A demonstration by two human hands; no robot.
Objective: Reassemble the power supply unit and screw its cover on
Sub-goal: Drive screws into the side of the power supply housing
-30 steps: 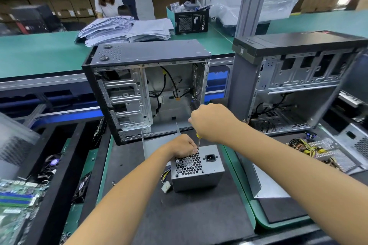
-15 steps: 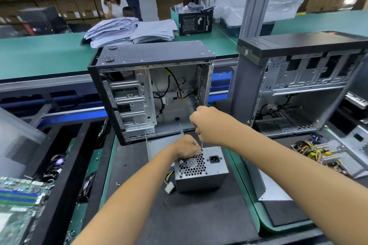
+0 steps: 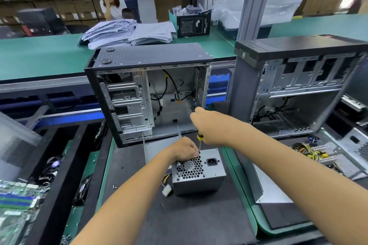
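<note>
Head view, right hand (image 3: 209,127) gripping screwdriver (image 3: 199,139), left hand (image 3: 184,149) gripping power supply unit (image 3: 199,175), box (image 3: 193,25) reads "850"

Bright, even overhead light fills the workshop, casting only faint shadows on the counter (image 3: 39,57). Daylight blows out the top right corner. Wide-angle distortion bends the edges; the background and frame margins are soft.

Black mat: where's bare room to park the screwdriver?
Bare black mat lies in front of the power supply unit, between both forearms. Crowded: loose screws and white connector to its left; open case behind.
</note>
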